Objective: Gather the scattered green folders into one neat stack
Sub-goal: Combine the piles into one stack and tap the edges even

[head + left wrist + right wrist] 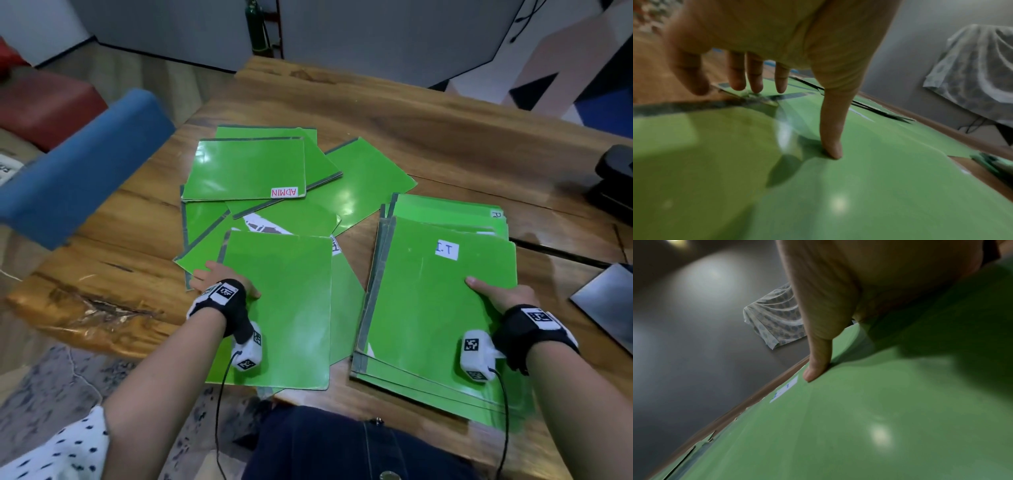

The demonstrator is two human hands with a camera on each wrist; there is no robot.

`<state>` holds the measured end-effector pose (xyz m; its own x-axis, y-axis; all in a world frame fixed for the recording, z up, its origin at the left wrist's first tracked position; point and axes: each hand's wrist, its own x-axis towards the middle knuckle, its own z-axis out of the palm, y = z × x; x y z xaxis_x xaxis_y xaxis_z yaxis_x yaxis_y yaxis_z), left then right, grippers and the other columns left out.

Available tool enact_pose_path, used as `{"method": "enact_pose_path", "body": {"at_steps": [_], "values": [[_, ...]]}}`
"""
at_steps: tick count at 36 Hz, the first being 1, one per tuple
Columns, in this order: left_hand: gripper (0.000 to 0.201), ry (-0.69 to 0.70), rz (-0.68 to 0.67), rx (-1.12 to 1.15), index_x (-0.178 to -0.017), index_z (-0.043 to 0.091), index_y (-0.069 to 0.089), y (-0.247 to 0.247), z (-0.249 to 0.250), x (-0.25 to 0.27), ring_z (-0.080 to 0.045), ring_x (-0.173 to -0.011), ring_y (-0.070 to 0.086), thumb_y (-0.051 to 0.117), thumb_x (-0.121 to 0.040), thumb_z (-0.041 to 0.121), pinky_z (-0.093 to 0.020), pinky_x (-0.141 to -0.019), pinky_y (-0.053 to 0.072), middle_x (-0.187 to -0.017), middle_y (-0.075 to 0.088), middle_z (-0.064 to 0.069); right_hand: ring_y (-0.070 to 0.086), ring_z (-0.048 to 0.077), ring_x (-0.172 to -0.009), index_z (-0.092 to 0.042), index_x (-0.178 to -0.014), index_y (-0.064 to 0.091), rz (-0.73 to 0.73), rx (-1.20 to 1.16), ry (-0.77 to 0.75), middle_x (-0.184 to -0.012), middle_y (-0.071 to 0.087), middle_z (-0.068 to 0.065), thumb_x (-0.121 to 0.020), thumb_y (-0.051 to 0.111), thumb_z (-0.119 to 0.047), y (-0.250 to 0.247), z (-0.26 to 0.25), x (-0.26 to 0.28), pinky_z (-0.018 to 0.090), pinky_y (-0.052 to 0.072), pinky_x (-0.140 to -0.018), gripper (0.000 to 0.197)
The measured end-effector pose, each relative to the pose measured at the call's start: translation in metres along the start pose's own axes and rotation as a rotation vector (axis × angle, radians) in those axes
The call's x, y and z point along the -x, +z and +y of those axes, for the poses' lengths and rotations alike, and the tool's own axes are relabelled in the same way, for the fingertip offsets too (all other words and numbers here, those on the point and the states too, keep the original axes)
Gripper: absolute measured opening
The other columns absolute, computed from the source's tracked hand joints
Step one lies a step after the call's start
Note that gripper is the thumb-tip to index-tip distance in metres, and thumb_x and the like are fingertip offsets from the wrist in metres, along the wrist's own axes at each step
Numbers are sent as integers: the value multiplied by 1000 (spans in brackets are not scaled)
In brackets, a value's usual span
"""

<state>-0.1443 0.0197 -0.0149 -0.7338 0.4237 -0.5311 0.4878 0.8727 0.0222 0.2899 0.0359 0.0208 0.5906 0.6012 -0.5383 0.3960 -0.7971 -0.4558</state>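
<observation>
Green folders lie on a wooden table [428, 130]. A loose heap [363, 185] spreads at centre left, with an "ADMIN" folder [246, 168] on its far side. My left hand [229, 282] rests on the left edge of the nearest folder [291, 308]. In the left wrist view its thumb [831, 142] presses on that cover and the straight fingers [754, 81] reach past the edge to the folders beneath. On the right is a rough stack [445, 212] topped by an "I.T" folder [428, 308]. My right hand [493, 291] pinches that folder's right edge, thumb [816, 368] on top, fingers hidden underneath.
A blue chair back [78, 164] juts in at the left, with red cushions [44, 109] behind it. A black desk tool [613, 181] and a dark flat panel [606, 301] sit at the table's right edge. The near table edge runs just under the folders.
</observation>
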Motion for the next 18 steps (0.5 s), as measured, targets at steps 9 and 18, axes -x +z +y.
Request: {"method": "enact_pose_path", "body": {"at_steps": [9, 18], "values": [[93, 124, -67, 107, -120, 2, 46, 2, -6, -13, -28, -89, 62, 88, -51, 47, -34, -76, 54, -99, 63, -9, 59, 39, -101, 3, -124, 49, 4, 19, 13, -119, 59, 22, -60, 81, -54, 0, -3, 0, 51, 49, -89, 91], [116, 378, 24, -201, -145, 24, 30, -34, 20, -26, -39, -135, 31, 77, -48, 69, -50, -107, 34, -143, 38, -21, 61, 37, -101, 3, -118, 56, 54, 43, -27, -119, 62, 21, -60, 83, -52, -4, -12, 1, 39, 48, -86, 84]]}}
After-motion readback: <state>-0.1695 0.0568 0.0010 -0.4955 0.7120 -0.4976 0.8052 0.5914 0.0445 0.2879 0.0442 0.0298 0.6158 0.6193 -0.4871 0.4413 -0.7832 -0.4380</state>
